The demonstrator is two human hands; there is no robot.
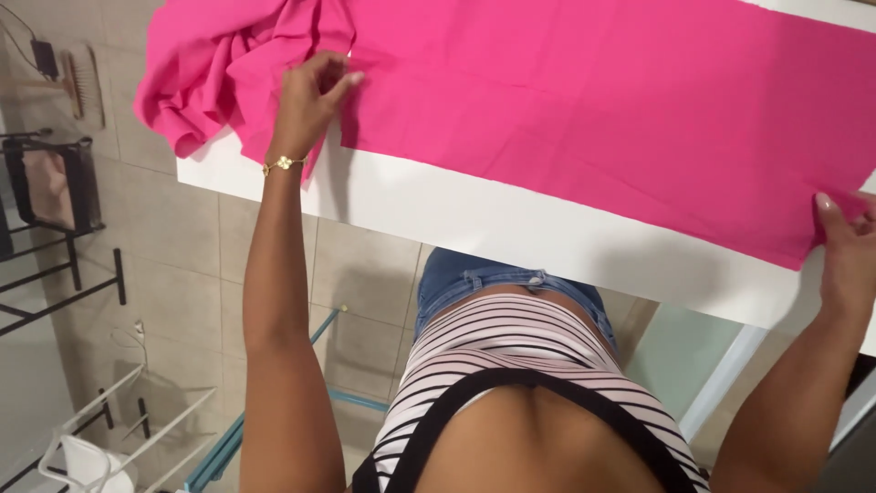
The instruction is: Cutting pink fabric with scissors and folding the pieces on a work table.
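Both hands rest on a long pink cloth [593, 100] spread over a white worktop [511, 224]. Toward the upper left of the frame, the left hand [308, 96] pinches the cloth's near edge between thumb and curled fingers, just where the flat stretch gives way to a bunched, rumpled heap that spills over the worktop's left end. A thin gold bracelet [284, 163] circles that wrist. At the right edge of the frame, the right hand [847, 242] lies on the cloth's near corner with its fingers laid over the fabric; it seems to press or lightly grip the edge, though the hand is partly cut off by the frame and the hold cannot be told for sure. The cloth's long axis runs from the upper left down toward the right, following the worktop's near edge, and it lies smooth with faint fold creases between the hands. Below the worktop is a tiled floor [173, 237], with a dark metal rack [55, 210] at the left edge and a white wire stand [119, 429] in the lower left corner.
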